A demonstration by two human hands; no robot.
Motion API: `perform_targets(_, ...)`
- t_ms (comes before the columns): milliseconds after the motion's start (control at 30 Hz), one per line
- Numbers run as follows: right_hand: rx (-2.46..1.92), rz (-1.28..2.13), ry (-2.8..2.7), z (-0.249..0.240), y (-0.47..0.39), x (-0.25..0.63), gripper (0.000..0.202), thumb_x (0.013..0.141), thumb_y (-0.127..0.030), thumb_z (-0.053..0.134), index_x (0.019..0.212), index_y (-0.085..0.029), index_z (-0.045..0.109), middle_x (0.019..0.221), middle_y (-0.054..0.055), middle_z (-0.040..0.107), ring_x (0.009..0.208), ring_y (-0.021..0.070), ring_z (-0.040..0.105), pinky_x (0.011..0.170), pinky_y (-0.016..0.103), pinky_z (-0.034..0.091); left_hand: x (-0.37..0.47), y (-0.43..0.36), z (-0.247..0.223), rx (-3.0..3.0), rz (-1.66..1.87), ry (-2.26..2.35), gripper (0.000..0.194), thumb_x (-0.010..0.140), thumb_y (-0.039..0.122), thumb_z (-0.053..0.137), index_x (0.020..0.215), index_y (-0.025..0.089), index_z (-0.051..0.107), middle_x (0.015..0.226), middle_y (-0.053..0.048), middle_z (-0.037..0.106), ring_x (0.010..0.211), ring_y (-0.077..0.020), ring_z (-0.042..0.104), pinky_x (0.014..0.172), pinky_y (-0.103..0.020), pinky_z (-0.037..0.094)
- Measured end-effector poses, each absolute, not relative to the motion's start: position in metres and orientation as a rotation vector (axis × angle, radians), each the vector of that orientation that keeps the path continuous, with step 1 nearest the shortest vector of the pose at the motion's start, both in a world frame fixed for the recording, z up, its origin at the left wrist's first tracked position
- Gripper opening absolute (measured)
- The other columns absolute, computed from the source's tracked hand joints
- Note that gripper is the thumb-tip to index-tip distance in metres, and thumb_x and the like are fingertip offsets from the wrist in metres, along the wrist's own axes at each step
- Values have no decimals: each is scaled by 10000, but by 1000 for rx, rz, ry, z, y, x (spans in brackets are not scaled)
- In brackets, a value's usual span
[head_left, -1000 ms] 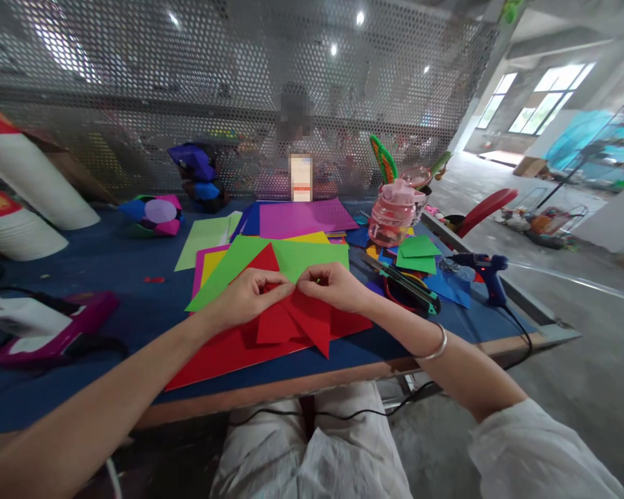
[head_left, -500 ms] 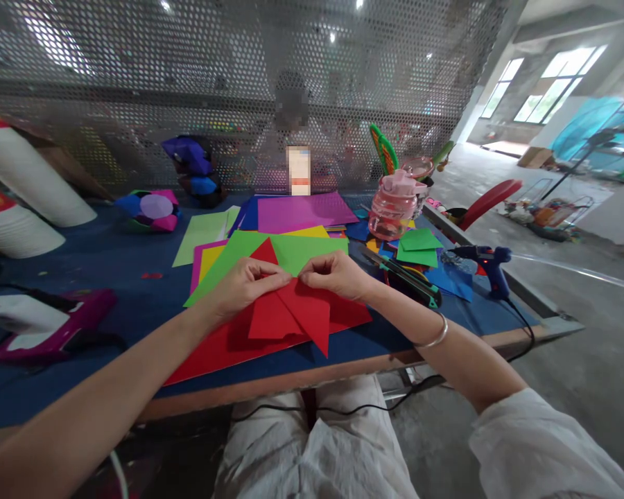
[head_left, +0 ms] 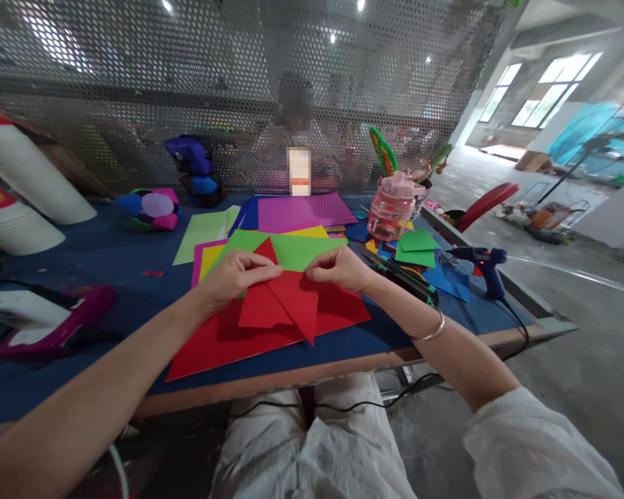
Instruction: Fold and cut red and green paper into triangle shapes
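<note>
A folded sheet of red paper (head_left: 292, 300) is held up between my two hands, its pointed corners hanging down and one point sticking up. My left hand (head_left: 242, 275) pinches its upper left edge between thumb and fingers. At the upper right edge, my right hand (head_left: 338, 269) has its thumb and index finger closed on the same sheet. Below it lies a larger red sheet (head_left: 208, 350), flat near the table's front edge. A green sheet (head_left: 296, 253) lies just behind the hands, over yellow and magenta ones.
A blue glue gun (head_left: 491, 267) stands at the right edge, its cord hanging down. Beside my right forearm lies a dark green-edged cutter (head_left: 410, 281). A pink bottle (head_left: 392, 208) stands behind it. Paper cups (head_left: 21, 225) and a purple-and-white device (head_left: 57, 319) are left.
The folded red paper has shifted slightly left and up, tilting a little. My hands have moved a bit farther apart along its top edge, both still pinching it.
</note>
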State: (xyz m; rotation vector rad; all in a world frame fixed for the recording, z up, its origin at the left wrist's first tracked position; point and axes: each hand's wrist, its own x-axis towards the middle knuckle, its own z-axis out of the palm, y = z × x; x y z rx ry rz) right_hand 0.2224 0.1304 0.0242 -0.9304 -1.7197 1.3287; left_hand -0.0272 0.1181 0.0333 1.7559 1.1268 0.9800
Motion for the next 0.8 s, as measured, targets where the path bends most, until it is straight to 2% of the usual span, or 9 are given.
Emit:
perform_targets(233, -923, 1332, -1716, 25, 134, 227, 159, 669, -347, 816, 709, -194, 840, 723, 27, 795, 672, 155, 669, 675, 302, 544, -32, 121, 35, 1675, 886, 1103, 398, 749, 593, 882, 723, 210, 777, 677, -13, 726, 648, -194, 673, 577, -310, 531)
perform_targets(400, -916, 1350, -1705, 27, 136, 231, 187, 657, -361, 823, 720, -186, 838, 755, 49, 805, 717, 167, 708, 750, 325, 579, -41, 127, 31, 1620, 821, 1115, 322, 982, 455, 755, 970, 137, 711, 888, 2, 712, 767, -147, 686, 692, -294, 597)
perform_targets(633, -924, 1260, -1632, 26, 149, 241, 183, 666, -378, 818, 690, -198, 792, 687, 26, 757, 681, 150, 665, 707, 297, 541, -72, 143, 42, 1534, 971, 1154, 333, 1025, 448, 698, 1182, 155, 686, 1124, -57, 720, 952, -192, 715, 830, -376, 637)
perform_targets(700, -909, 1230, -1631, 26, 148, 238, 241, 719, -439, 814, 735, -200, 786, 740, 33, 759, 710, 146, 655, 709, 288, 528, -71, 143, 42, 1542, 951, 1152, 337, 1021, 450, 705, 1175, 152, 689, 1115, -52, 720, 947, -194, 715, 824, -373, 638)
perform_targets(800, -870, 1226, -1679, 25, 137, 228, 435, 837, -638, 734, 807, -205, 761, 805, 38, 735, 756, 153, 641, 728, 293, 524, -55, 136, 35, 1584, 902, 1125, 328, 1020, 455, 707, 1120, 143, 697, 1028, -27, 717, 855, -170, 704, 753, -331, 626)
